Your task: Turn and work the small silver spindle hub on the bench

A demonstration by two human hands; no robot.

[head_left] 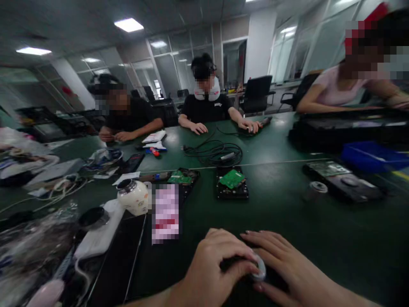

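Low in the view, my left hand (pixel 215 262) is closed, its thumb and forefinger pinching a small pale ring (pixel 261 267). Just to the right, my right hand (pixel 287 262) has its fingers stretched out, with the thumb below the ring and the other fingers above it; whether it touches the ring I cannot tell. Farther up the table lies a black hard drive (pixel 232 194) with a green circuit board (pixel 231 179) on top. A second hard drive (pixel 191 179) with a green board lies to its left, partly behind a blurred pink packet (pixel 166 213).
A cream jar (pixel 134 198), a phone (pixel 118 260) and plastic bags (pixel 32 243) crowd the left. A coiled black cable (pixel 207 151) lies ahead. Right are a small metal cylinder (pixel 318 187), another drive (pixel 348 181) and a blue tray (pixel 373 157). Several people sit around the table.
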